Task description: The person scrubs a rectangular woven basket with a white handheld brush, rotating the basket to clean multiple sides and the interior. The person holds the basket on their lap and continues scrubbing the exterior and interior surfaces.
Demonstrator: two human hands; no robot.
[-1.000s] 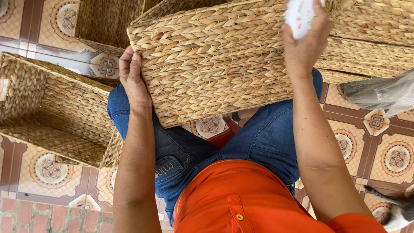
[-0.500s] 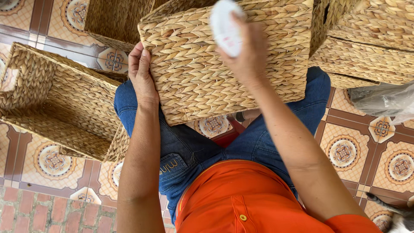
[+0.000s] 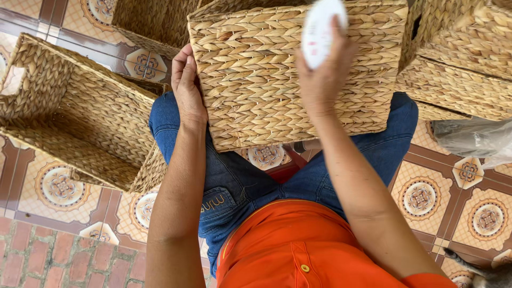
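Gripped white oval pad (image 3: 321, 32) in right hand (image 3: 322, 74), pressed on woven basket (image 3: 288, 74)
Left hand (image 3: 188, 85) lies flat against basket's left side; basket rests on lap.

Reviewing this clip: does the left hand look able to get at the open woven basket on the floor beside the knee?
Probably yes: the left hand rests on the lap basket's side, and nothing lies between it and the open basket.

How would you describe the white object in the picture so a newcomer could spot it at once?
Start at the large rectangular woven straw basket resting across the person's blue-jeaned lap. The right hand lies on its upturned face, near the top edge. Pinched in its fingers is the small white oval object, the only smooth, pale thing among the brown weave.
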